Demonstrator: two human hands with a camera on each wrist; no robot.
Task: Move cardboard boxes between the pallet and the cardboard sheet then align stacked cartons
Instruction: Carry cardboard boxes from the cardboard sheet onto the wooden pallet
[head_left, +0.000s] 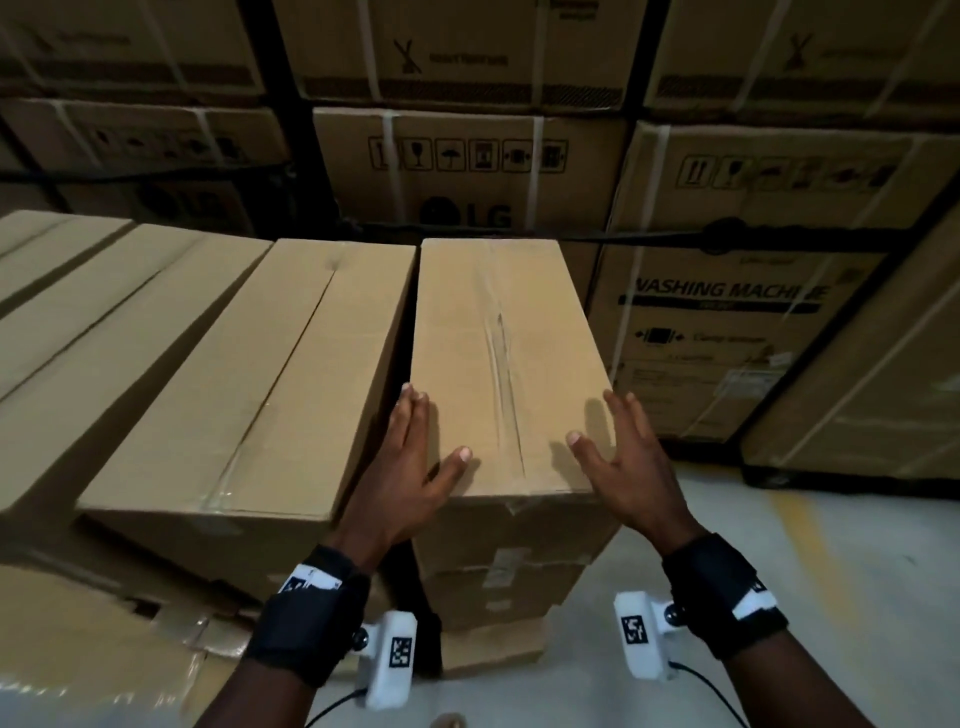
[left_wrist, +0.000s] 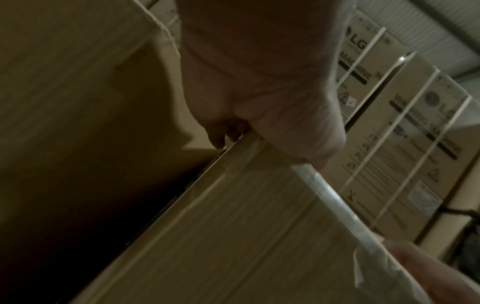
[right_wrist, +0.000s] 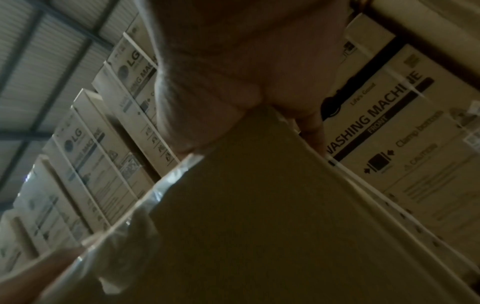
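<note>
A long plain cardboard box (head_left: 498, 364) lies on top of a stack of cartons (head_left: 509, 587) in the middle of the head view, with creased clear tape along its top. My left hand (head_left: 437, 430) lies at its near left corner, fingers straight along the left edge and thumb spread on the top. At the near right corner, my right hand (head_left: 597, 422) mirrors it with straight fingers and thumb on the top. In the left wrist view my palm (left_wrist: 259, 82) sits at the box's (left_wrist: 233, 226) taped edge. The right wrist view shows my palm (right_wrist: 233, 72) over the box's corner (right_wrist: 259, 205).
A second long box (head_left: 270, 374) lies just left, a narrow dark gap between them, with more boxes beyond. Strapped washing machine cartons (head_left: 727, 322) wall off the back and right. Crumpled flat cardboard (head_left: 78, 649) lies at lower left. Grey floor (head_left: 779, 597) shows on the right.
</note>
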